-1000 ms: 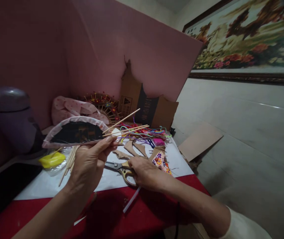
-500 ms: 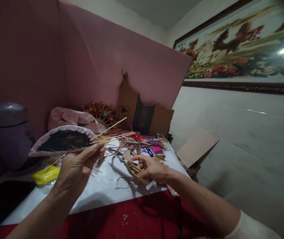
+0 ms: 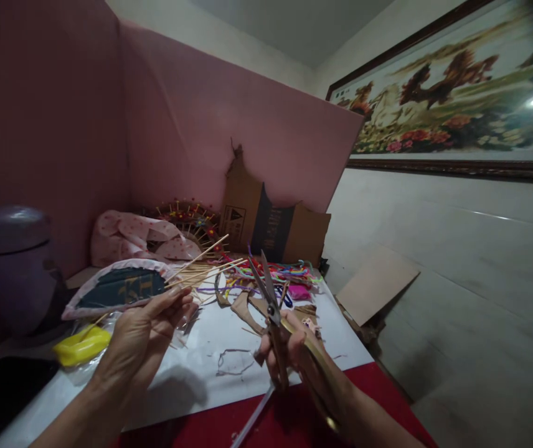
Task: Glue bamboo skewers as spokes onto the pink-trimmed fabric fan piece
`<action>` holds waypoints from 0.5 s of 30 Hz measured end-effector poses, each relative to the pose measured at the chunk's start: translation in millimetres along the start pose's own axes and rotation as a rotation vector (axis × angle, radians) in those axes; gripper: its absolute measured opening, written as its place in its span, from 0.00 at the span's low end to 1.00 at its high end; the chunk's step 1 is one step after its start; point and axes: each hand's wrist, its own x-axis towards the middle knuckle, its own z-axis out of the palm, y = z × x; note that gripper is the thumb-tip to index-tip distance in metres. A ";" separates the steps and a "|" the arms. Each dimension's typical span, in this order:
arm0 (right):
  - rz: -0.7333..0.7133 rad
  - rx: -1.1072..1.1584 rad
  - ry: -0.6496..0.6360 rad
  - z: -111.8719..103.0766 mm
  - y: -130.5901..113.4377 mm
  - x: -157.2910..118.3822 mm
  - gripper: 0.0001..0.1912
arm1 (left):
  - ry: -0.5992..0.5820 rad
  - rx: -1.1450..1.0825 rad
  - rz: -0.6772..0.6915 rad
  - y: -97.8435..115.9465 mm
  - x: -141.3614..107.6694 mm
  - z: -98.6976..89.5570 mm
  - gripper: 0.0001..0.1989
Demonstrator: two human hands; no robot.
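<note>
Your left hand [image 3: 147, 326] held the dark, pale-rimmed half-round panel [image 3: 119, 291] and thin sticks [image 3: 208, 274] toward the left edge of the surface [image 3: 215, 336], while your right hand [image 3: 297, 344] gripped the scissors [image 3: 273, 310], blades slightly parted, nearer the right edge, coloured stems [image 3: 289, 272] lying by the far-right corner.

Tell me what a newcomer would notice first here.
Probably the gold-handled scissors, blades up in the right hand near the centre. Left of them, the left hand holds thin wooden sticks and a pink-rimmed half-round panel. A large framed horse picture hangs at upper right.
</note>
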 end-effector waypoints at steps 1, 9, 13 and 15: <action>0.019 -0.019 -0.001 1.3 0.9 -5.1 0.36 | 0.001 0.004 -0.006 -2.0 -0.3 -2.1 0.10; 0.015 -0.139 0.095 13.1 -1.8 -4.3 0.37 | -0.035 0.046 -0.002 -13.3 -3.2 -10.6 0.05; 0.018 -0.166 0.116 16.6 -6.0 -1.4 0.38 | -0.036 0.071 -0.001 -15.7 -5.0 -11.4 0.05; 0.004 -0.181 0.109 17.2 -6.3 -1.5 0.37 | -0.045 0.083 -0.005 -16.6 -5.7 -11.8 0.04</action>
